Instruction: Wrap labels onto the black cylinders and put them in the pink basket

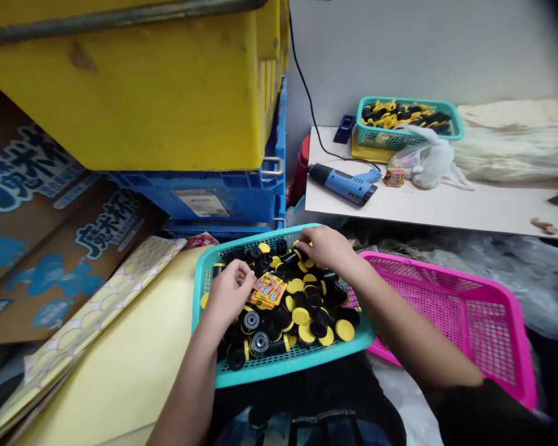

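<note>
Light: moderate, diffuse | Palest: wall at 1 o'clock, bench at 3 | Dim: cardboard at 9 | Faint glints: black pieces at 6 | Edges: stretched, soft; dark corner at 2

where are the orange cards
In the head view, the orange cards lie near the middle of the teal basket, on the black-and-yellow pieces, just right of the left hand.

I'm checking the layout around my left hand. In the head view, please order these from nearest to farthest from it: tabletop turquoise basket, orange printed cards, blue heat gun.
From the left hand:
1. Orange printed cards: just right of its fingertips.
2. Blue heat gun: ahead and right, on the white table.
3. Tabletop turquoise basket: farther back and right, against the wall side.
</note>
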The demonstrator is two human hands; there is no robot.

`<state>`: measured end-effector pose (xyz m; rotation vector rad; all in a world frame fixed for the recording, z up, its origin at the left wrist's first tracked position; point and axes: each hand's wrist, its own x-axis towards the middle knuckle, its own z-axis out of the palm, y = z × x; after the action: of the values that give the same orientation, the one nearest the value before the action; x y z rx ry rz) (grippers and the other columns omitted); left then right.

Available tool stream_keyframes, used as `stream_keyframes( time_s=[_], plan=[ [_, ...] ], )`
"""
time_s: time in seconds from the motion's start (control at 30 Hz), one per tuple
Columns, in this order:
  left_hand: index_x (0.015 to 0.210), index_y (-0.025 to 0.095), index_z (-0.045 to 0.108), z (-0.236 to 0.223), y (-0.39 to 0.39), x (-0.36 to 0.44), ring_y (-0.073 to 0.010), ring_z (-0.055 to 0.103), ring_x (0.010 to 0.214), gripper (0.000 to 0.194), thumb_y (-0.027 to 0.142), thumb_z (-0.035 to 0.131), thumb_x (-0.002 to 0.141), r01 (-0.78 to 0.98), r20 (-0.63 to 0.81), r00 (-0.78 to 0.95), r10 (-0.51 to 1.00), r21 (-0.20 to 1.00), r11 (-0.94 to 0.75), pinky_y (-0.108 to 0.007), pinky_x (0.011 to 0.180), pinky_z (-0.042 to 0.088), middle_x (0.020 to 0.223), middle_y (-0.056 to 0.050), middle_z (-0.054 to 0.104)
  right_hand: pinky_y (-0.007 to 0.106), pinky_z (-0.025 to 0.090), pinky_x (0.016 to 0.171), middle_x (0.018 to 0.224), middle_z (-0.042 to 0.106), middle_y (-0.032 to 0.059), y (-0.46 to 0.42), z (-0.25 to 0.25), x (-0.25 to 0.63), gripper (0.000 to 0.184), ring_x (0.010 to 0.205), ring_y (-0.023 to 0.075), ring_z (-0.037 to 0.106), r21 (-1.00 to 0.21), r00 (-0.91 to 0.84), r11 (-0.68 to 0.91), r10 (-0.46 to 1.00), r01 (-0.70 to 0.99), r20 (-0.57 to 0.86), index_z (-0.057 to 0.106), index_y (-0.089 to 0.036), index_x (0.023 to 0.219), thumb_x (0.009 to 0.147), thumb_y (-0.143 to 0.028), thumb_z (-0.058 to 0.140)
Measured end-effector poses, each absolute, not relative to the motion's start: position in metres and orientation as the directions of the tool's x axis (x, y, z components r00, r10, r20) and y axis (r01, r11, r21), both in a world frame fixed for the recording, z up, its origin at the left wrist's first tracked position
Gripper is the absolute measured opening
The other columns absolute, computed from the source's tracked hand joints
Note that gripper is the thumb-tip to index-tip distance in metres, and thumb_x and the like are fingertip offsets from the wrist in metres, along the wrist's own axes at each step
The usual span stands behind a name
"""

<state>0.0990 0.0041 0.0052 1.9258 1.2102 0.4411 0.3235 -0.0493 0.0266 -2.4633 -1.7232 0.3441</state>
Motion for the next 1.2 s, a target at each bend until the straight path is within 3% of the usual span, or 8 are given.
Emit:
stream_keyframes(
  time_s=[0.17,0.4,0.53,0.67,0.77,0.9,1.0,1.2],
  plan=[
    [0.089,0.02,0.068,0.004,0.004,0.108,-0.0195,0.063,0.07,0.027,0.04,0.066,0.07,0.678,-0.166,0.5,0.85,0.686,-0.265,-0.029,0.064,0.044,0.075,-0.002,0.07,0.044,0.04,0.086,0.102,0.062,0.0247,-0.029,-0.003,0.314,0.04,0.105,0.0362,0.055,-0.14,0.397,-0.41,0.911,0.901,-0.112,0.055,-0.001,0.114,0.087,-0.03,0.055],
    [0.081,0.017,0.069,0.015,0.005,0.098,-0.0199,0.066,0.068,0.024,0.038,0.066,0.069,0.507,-0.276,0.43,0.86,0.861,0.023,-0.027,0.062,0.047,0.071,-0.004,0.072,0.035,0.042,0.088,0.103,0.063,0.016,-0.031,-0.007,0.326,0.031,0.104,0.0283,0.056,-0.314,0.381,-0.398,0.917,0.862,-0.115,0.058,-0.009,0.108,0.08,-0.024,0.057],
    [0.074,0.018,0.069,0.028,0.0,0.089,-0.0195,0.065,0.072,0.029,0.047,0.067,0.072,0.45,-0.21,0.446,0.87,0.893,-0.015,-0.027,0.065,0.048,0.075,-0.004,0.073,0.031,0.043,0.088,0.107,0.061,0.0134,-0.048,0.013,0.331,0.036,0.096,0.0213,0.058,-0.467,0.39,-0.371,0.919,0.803,-0.06,0.06,-0.012,0.111,0.081,-0.03,0.054],
    [0.069,0.017,0.072,0.034,-0.007,0.092,-0.0188,0.065,0.071,0.028,0.045,0.071,0.069,0.338,-0.141,0.367,0.919,0.941,0.009,-0.025,0.065,0.05,0.072,-0.004,0.072,0.029,0.046,0.07,0.087,0.061,0.0055,-0.08,0.029,0.314,0.023,0.076,0.0161,0.057,-0.889,0.37,-0.257,0.923,0.379,-0.109,0.06,-0.016,0.091,0.079,-0.029,0.046],
    [0.07,0.016,0.073,0.034,-0.014,0.102,-0.0175,0.064,0.068,0.029,0.045,0.072,0.069,0.284,-0.147,0.299,0.943,0.957,0.059,-0.024,0.061,0.05,0.07,-0.003,0.072,0.027,0.043,0.065,0.086,0.06,0.0036,-0.097,0.028,0.286,0.024,0.074,0.0147,0.055,-0.99,0.308,-0.137,0.943,0.019,-0.124,0.059,-0.017,0.092,0.082,-0.033,0.044],
    [0.075,0.015,0.074,0.031,-0.025,0.113,-0.0173,0.065,0.067,0.035,0.049,0.071,0.071,0.253,-0.14,0.269,0.953,0.965,0.07,-0.023,0.06,0.051,0.072,-0.003,0.073,0.029,0.042,0.078,0.084,0.061,0.0018,-0.096,0.019,0.258,0.024,0.082,0.0152,0.056,-0.972,0.388,-0.115,0.921,0.206,-0.027,0.06,-0.017,0.081,0.076,-0.04,0.066],
    [0.073,0.015,0.075,0.028,-0.028,0.112,-0.0189,0.065,0.067,0.036,0.05,0.067,0.075,0.338,-0.113,0.294,0.949,0.941,0.007,-0.025,0.059,0.05,0.069,-0.003,0.073,0.029,0.041,0.079,0.078,0.059,0.0019,-0.09,0.013,0.257,0.022,0.079,0.0138,0.055,-0.948,0.368,-0.067,0.928,0.312,0.055,0.06,-0.017,0.069,0.081,-0.035,0.062],
    [0.078,0.023,0.076,0.022,-0.026,0.103,-0.0219,0.067,0.086,0.02,0.037,0.062,0.082,0.506,0.247,0.24,0.939,0.793,-0.338,-0.032,0.086,0.05,0.087,-0.003,0.075,0.033,0.043,0.081,0.088,0.065,0.0062,-0.09,0.016,0.27,0.027,0.084,0.0182,0.06,-0.836,0.213,-0.194,0.972,0.513,-0.095,0.072,-0.018,0.085,0.084,-0.043,0.06]
  ],
)
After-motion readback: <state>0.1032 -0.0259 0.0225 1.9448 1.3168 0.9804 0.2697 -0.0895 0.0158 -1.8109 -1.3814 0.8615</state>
